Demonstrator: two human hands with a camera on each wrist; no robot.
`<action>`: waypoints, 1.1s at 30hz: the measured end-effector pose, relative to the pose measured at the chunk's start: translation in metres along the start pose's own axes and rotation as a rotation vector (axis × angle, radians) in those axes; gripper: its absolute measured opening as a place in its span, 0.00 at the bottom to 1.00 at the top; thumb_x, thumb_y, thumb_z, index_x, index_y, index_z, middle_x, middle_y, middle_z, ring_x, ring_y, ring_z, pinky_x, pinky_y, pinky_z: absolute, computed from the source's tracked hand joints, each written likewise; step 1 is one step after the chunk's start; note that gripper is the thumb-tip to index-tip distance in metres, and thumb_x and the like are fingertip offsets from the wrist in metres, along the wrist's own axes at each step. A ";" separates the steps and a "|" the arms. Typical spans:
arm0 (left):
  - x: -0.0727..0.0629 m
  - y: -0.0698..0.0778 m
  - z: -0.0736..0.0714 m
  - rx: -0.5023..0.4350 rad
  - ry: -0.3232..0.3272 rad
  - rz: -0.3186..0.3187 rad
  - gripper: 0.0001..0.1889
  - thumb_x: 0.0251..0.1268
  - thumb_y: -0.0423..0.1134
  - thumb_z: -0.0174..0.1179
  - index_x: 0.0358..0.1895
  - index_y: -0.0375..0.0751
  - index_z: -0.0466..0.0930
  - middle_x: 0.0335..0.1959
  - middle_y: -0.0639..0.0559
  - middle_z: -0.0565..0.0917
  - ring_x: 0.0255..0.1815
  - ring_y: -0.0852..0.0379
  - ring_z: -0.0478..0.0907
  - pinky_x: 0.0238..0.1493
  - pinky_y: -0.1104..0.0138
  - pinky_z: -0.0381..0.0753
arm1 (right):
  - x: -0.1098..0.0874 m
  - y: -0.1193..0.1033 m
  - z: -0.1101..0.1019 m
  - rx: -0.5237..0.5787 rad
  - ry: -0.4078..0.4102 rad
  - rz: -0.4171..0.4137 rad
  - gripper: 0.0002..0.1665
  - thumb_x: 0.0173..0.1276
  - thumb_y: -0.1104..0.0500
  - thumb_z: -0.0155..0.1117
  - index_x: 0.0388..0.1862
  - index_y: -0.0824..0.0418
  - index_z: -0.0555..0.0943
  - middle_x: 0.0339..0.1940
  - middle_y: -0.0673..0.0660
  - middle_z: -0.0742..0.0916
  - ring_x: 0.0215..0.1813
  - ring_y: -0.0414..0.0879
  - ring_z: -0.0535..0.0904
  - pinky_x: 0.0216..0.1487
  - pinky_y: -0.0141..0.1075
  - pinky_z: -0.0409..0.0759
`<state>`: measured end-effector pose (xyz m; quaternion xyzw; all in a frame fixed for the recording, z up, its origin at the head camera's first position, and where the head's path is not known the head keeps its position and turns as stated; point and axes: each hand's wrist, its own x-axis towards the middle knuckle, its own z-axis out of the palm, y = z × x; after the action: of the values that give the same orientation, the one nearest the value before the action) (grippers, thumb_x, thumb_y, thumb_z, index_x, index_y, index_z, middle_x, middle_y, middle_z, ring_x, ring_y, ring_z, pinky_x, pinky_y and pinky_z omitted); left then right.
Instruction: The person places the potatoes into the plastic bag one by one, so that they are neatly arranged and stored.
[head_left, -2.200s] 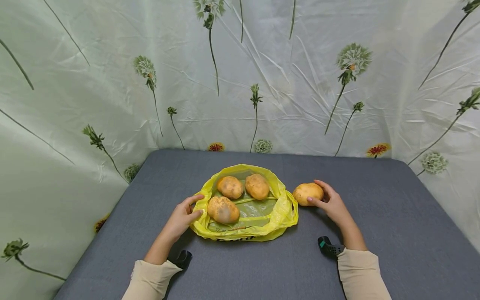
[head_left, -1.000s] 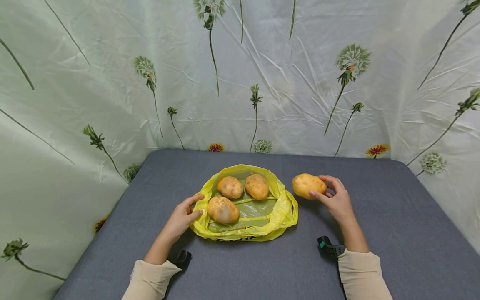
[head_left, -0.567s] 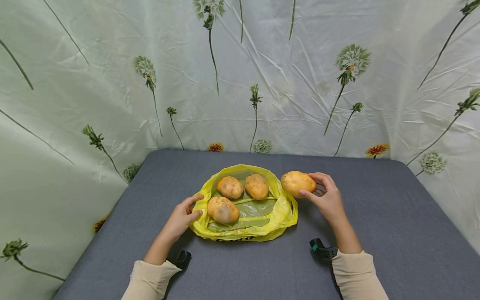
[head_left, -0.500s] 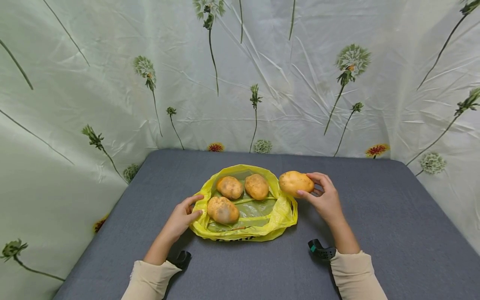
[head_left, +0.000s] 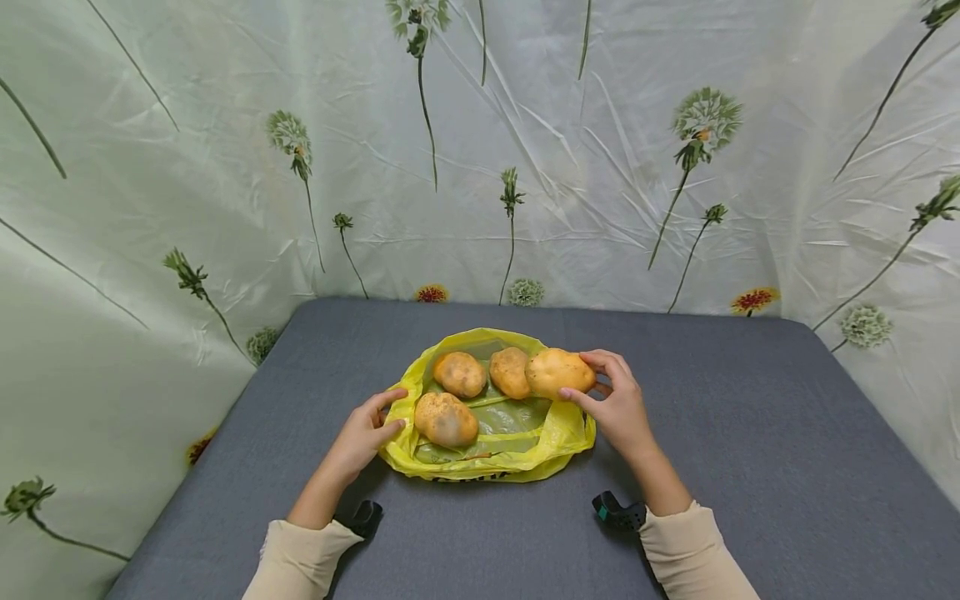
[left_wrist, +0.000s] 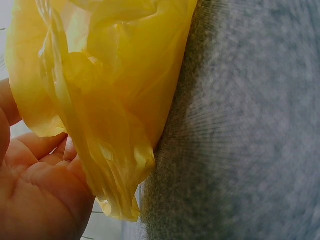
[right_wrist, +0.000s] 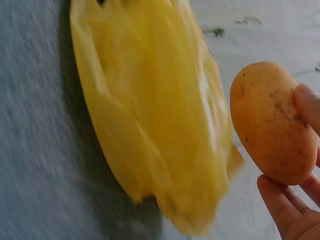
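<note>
A yellow plastic bag (head_left: 408, 458) lies with its mouth spread wide on the table. Inside it are three potatoes: one near the left front (head_left: 446, 420), one behind that (head_left: 460, 375), and one at the back right (head_left: 508, 372). My right hand (head_left: 618, 408) pinches a fourth potato (head_left: 555, 372) between thumb and fingers, above the right rim of the bag; it partly covers the back-right potato. In the right wrist view, dark specks mark this held potato (right_wrist: 272, 125). At the left rim, my left hand (head_left: 363, 437) holds the bag's edge with thumb and fingers.
A grey cloth-covered table (head_left: 495, 542) lies under everything. Behind and to the left hangs a pale curtain (head_left: 570, 167) printed with dandelions. Each wrist wears a black camera mount, such as the right one (head_left: 618, 512).
My right hand has lifted the fourth potato off the table beside the bag and carried it left over the bag's right rim. My left hand has stayed at the left rim.
</note>
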<state>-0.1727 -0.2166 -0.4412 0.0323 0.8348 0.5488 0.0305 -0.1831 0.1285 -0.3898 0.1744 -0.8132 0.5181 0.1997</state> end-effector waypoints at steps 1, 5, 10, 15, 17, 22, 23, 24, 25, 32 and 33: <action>0.000 0.000 0.000 -0.002 -0.001 0.000 0.24 0.57 0.26 0.56 0.59 0.36 0.67 0.20 0.48 0.67 0.17 0.59 0.63 0.17 0.70 0.65 | -0.001 -0.001 0.003 0.002 -0.005 -0.003 0.30 0.47 0.69 0.71 0.50 0.73 0.72 0.50 0.65 0.72 0.47 0.51 0.71 0.42 0.43 0.75; 0.000 0.000 0.000 -0.002 -0.004 0.000 0.24 0.57 0.26 0.55 0.59 0.36 0.67 0.20 0.47 0.68 0.17 0.58 0.64 0.18 0.70 0.65 | -0.004 0.007 0.018 0.037 -0.025 -0.011 0.31 0.45 0.68 0.72 0.50 0.71 0.73 0.50 0.64 0.72 0.47 0.53 0.71 0.41 0.47 0.75; 0.000 0.000 0.000 -0.008 -0.017 -0.006 0.24 0.57 0.26 0.55 0.60 0.36 0.67 0.21 0.47 0.70 0.18 0.58 0.66 0.18 0.69 0.66 | -0.010 0.026 0.039 0.061 -0.065 -0.009 0.32 0.43 0.64 0.74 0.49 0.68 0.74 0.51 0.61 0.73 0.48 0.51 0.72 0.41 0.42 0.76; 0.000 0.000 0.000 -0.014 -0.019 -0.010 0.24 0.57 0.26 0.55 0.60 0.36 0.66 0.21 0.46 0.70 0.19 0.58 0.66 0.19 0.69 0.67 | -0.016 0.027 0.052 -0.007 -0.093 -0.030 0.33 0.42 0.61 0.76 0.48 0.68 0.74 0.49 0.60 0.74 0.50 0.50 0.70 0.42 0.40 0.76; 0.000 0.001 0.000 -0.017 -0.017 -0.009 0.24 0.57 0.26 0.55 0.60 0.36 0.66 0.22 0.46 0.71 0.19 0.58 0.67 0.19 0.69 0.67 | -0.017 0.026 0.055 -0.015 -0.099 -0.030 0.33 0.42 0.61 0.76 0.48 0.68 0.74 0.49 0.60 0.74 0.51 0.50 0.70 0.41 0.40 0.76; 0.000 0.000 0.000 -0.007 -0.006 -0.001 0.24 0.57 0.26 0.55 0.59 0.37 0.67 0.21 0.47 0.70 0.18 0.58 0.66 0.18 0.70 0.66 | -0.019 0.026 0.059 -0.009 -0.110 0.001 0.32 0.42 0.61 0.76 0.47 0.68 0.74 0.48 0.59 0.74 0.48 0.50 0.71 0.39 0.39 0.76; 0.000 0.000 0.000 -0.004 -0.003 0.001 0.24 0.56 0.26 0.55 0.59 0.37 0.67 0.20 0.47 0.69 0.18 0.58 0.65 0.18 0.70 0.66 | -0.019 0.026 0.060 -0.015 -0.115 0.006 0.32 0.42 0.61 0.76 0.47 0.67 0.74 0.47 0.58 0.74 0.47 0.50 0.71 0.39 0.39 0.76; 0.000 0.000 0.000 -0.003 -0.002 0.003 0.24 0.56 0.26 0.55 0.59 0.37 0.67 0.20 0.47 0.69 0.18 0.58 0.65 0.18 0.70 0.66 | -0.019 0.026 0.060 -0.025 -0.120 0.009 0.31 0.42 0.60 0.76 0.46 0.67 0.74 0.47 0.58 0.74 0.46 0.49 0.71 0.39 0.39 0.76; 0.000 0.000 0.000 -0.004 -0.004 0.003 0.24 0.56 0.26 0.55 0.59 0.37 0.67 0.20 0.47 0.69 0.18 0.58 0.65 0.18 0.70 0.66 | -0.020 0.026 0.061 -0.034 -0.127 0.011 0.31 0.42 0.60 0.76 0.46 0.66 0.74 0.46 0.57 0.74 0.45 0.49 0.72 0.38 0.39 0.76; 0.000 0.000 0.000 0.014 0.001 0.015 0.24 0.56 0.27 0.56 0.59 0.37 0.68 0.19 0.48 0.67 0.16 0.59 0.63 0.16 0.70 0.64 | -0.021 0.027 0.064 -0.073 -0.162 0.022 0.31 0.41 0.57 0.77 0.44 0.64 0.74 0.43 0.56 0.75 0.43 0.48 0.72 0.40 0.40 0.75; 0.000 0.000 0.000 0.014 0.002 0.016 0.24 0.56 0.27 0.56 0.59 0.37 0.68 0.18 0.49 0.67 0.16 0.59 0.62 0.16 0.70 0.64 | -0.021 0.027 0.064 -0.070 -0.169 0.031 0.30 0.42 0.57 0.76 0.44 0.64 0.74 0.43 0.56 0.75 0.43 0.47 0.72 0.40 0.41 0.75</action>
<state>-0.1730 -0.2168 -0.4408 0.0388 0.8384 0.5431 0.0251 -0.1874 0.0829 -0.4458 0.1977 -0.8474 0.4757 0.1283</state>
